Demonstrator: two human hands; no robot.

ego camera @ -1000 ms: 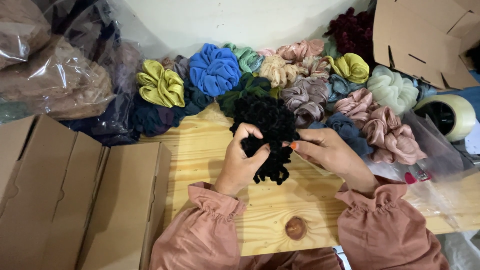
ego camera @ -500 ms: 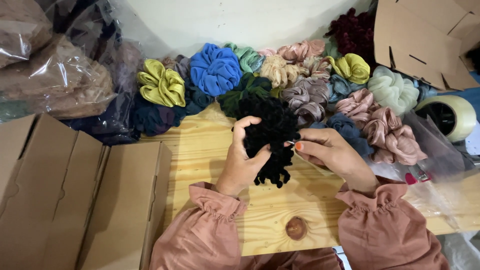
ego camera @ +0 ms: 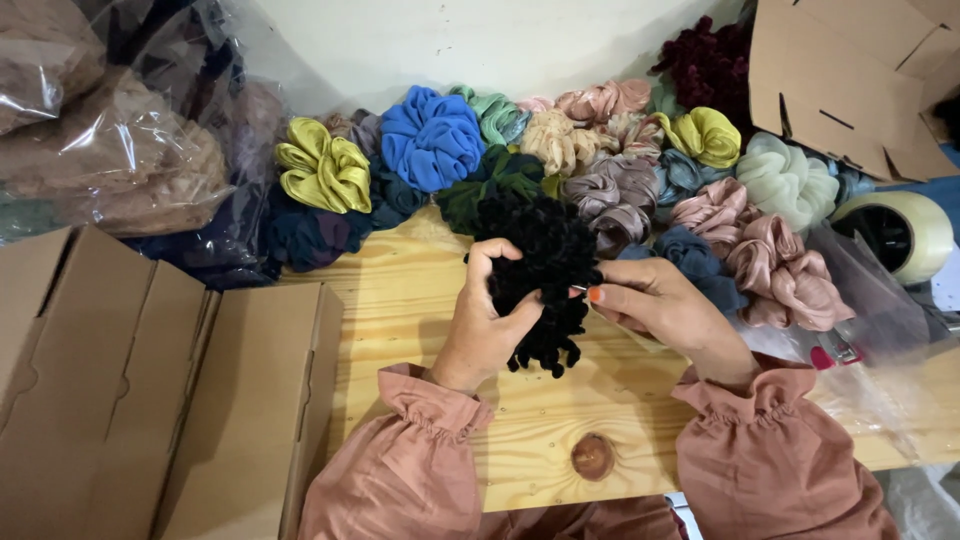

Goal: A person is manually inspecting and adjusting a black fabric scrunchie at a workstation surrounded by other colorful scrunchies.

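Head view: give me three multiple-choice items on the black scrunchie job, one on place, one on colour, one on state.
1. Where does the roll of clear packing tape lie?
A. At the right edge, beside the pink satin scrunchies
B. On the flat cardboard boxes at the left
C. Between the two sleeves

2. What colour is the satin scrunchie just left of the bright blue scrunchie?
A. Red
B. Yellow-green
C. White

3. How is the fluffy black scrunchie held?
A. Lying free on the pale wooden table
B. Gripped by the left hand, with the right hand pinching its edge
C. Sealed in a plastic bag

Answers:
1. A, the tape sits at the far right next to the pink pile.
2. B, its folds are yellow-green.
3. B, both hands' fingers close on it above the table.
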